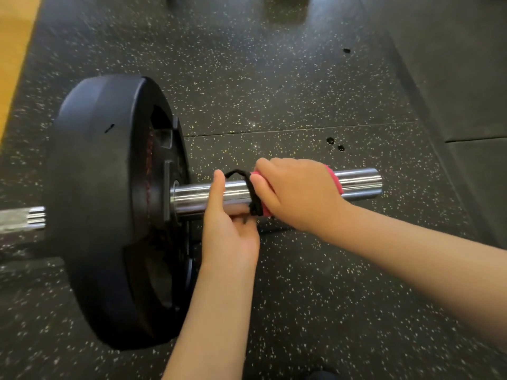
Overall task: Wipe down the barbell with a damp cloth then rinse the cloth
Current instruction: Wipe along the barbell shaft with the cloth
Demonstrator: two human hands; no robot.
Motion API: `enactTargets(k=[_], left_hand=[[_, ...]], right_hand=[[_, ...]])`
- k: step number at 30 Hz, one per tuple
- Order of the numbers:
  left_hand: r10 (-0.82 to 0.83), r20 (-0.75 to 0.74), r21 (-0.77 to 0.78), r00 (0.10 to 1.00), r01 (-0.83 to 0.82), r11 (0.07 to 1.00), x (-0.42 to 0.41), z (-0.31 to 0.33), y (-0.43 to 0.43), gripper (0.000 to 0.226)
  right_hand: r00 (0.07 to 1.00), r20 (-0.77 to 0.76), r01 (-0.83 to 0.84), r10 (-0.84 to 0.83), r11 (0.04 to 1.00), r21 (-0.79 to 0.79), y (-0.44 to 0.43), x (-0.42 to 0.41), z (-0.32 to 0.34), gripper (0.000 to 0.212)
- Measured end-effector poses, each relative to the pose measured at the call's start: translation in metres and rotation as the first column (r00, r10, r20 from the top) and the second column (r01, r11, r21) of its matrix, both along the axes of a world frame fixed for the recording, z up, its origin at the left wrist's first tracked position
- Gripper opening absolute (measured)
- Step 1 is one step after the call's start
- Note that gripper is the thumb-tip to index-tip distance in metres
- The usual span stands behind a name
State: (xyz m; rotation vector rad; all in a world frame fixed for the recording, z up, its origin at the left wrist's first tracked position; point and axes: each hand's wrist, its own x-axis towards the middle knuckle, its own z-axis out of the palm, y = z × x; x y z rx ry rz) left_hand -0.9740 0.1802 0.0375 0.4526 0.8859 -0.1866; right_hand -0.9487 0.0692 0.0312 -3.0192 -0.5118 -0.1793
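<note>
Barbell [356, 182] sleeve shiny chrome, pink black-edged cloth [333, 179] wrapped round it. Our right hand [299, 193] grips cloth, left hand [230, 234] clasps sleeve.

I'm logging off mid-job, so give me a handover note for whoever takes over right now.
Right hand: grips the pink cloth wrapped on the barbell sleeve.
Left hand: holds the sleeve between cloth and black plate, thumb on top, by a black strip at the cloth's edge.
Done: wiping under way on the sleeve; how much is clean, cannot tell.
Left: finish sleeve, wipe the shaft beyond the plate, rinse cloth.
</note>
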Motion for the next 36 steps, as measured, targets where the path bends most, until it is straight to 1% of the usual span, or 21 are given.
enactTargets(k=[3, 5, 8, 10, 11, 14, 16, 17, 19, 20, 21, 22, 23, 24, 26, 28, 31, 34, 36], left_hand=[[0.037, -0.103, -0.02, 0.994, -0.04, 0.999, 0.008, 0.01, 0.002, 0.034], [0.009, -0.149, -0.029, 0.989, -0.014, 0.999, 0.011, 0.01, 0.004, 0.035], [-0.054, -0.172, -0.01, 0.984, 0.053, 0.999, 0.01, 0.006, 0.005, 0.028], [-0.096, -0.166, 0.035, 0.981, 0.103, 0.994, 0.008, 0.005, 0.007, 0.021], [-0.091, -0.151, 0.033, 0.984, 0.097, 0.995, 0.008, 0.004, 0.007, 0.018], [-0.053, -0.063, 0.0, 0.997, 0.053, 0.999, 0.005, -0.002, 0.007, 0.016], [-0.058, 0.071, -0.008, 0.996, 0.059, 0.998, 0.001, -0.013, 0.007, 0.01], [-0.076, 0.177, -0.016, 0.981, 0.08, 0.997, -0.001, -0.02, 0.009, 0.012], [-0.102, 0.369, -0.066, 0.924, 0.135, 0.989, -0.004, -0.032, 0.013, 0.023], [-0.112, 0.416, -0.091, 0.903, 0.164, 0.982, -0.004, -0.035, 0.015, 0.03], [-0.123, 0.43, -0.108, 0.894, 0.187, 0.976, -0.005, -0.038, 0.017, 0.037], [-0.131, 0.419, -0.115, 0.898, 0.196, 0.974, -0.006, -0.038, 0.017, 0.038], [-0.122, 0.396, -0.114, 0.91, 0.181, 0.977, -0.006, -0.037, 0.017, 0.031], [-0.098, 0.365, -0.115, 0.926, 0.15, 0.982, -0.007, -0.032, 0.015, 0.024], [-0.054, 0.283, -0.112, 0.957, 0.089, 0.99, -0.006, -0.022, 0.011, 0.018], [-0.045, 0.171, -0.073, 0.984, 0.059, 0.996, -0.004, -0.013, 0.007, 0.022], [-0.028, 0.019, -0.002, 0.999, 0.028, 1.0, -0.003, -0.001, 0.008, 0.028], [-0.045, -0.11, 0.004, 0.993, 0.045, 0.999, 0.002, 0.006, 0.011, 0.038], [-0.082, -0.16, -0.011, 0.984, 0.082, 0.997, 0.006, 0.01, 0.012, 0.042]], right_hand=[[1.0, -0.001, 0.024, -0.024, 0.999, -0.027, -0.032, -0.005, 0.001, 0.043], [0.999, 0.005, 0.045, -0.045, 0.998, -0.038, -0.061, -0.01, 0.002, 0.046], [0.996, 0.04, 0.08, -0.079, 0.996, -0.024, -0.086, -0.015, -0.001, 0.048], [0.991, 0.088, 0.1, -0.097, 0.995, -0.022, -0.083, -0.014, -0.006, 0.047], [0.988, 0.111, 0.11, -0.107, 0.994, -0.019, -0.079, -0.014, -0.008, 0.046], [0.983, 0.142, 0.114, -0.115, 0.993, 0.011, -0.063, -0.015, -0.008, 0.043], [0.989, 0.126, 0.073, -0.079, 0.996, 0.048, -0.041, -0.013, -0.01, 0.041], [0.992, 0.117, 0.047, -0.054, 0.997, 0.067, -0.025, -0.012, -0.012, 0.04], [0.991, 0.132, 0.009, -0.02, 0.996, 0.083, 0.01, -0.009, -0.014, 0.037], [0.989, 0.144, -0.001, -0.012, 0.996, 0.088, 0.023, -0.008, -0.014, 0.035], [0.989, 0.147, -0.01, -0.004, 0.996, 0.093, 0.031, -0.007, -0.014, 0.035], [0.989, 0.146, -0.019, 0.004, 0.995, 0.097, 0.033, -0.006, -0.014, 0.034], [0.989, 0.149, -0.03, 0.014, 0.994, 0.101, 0.032, -0.006, -0.014, 0.034], [0.988, 0.15, -0.044, 0.027, 0.993, 0.106, 0.029, -0.006, -0.013, 0.034], [0.99, 0.132, -0.069, 0.056, 0.992, 0.101, 0.022, -0.006, -0.01, 0.034], [0.993, 0.096, -0.073, 0.065, 0.995, 0.074, 0.013, -0.005, -0.007, 0.036], [0.997, 0.067, -0.04, 0.038, 0.999, 0.024, -0.012, -0.006, -0.004, 0.039], [0.999, 0.046, 0.025, -0.024, 0.999, -0.031, -0.052, -0.01, -0.003, 0.043], [0.997, 0.032, 0.075, -0.073, 0.996, -0.042, -0.079, -0.014, -0.001, 0.047]])
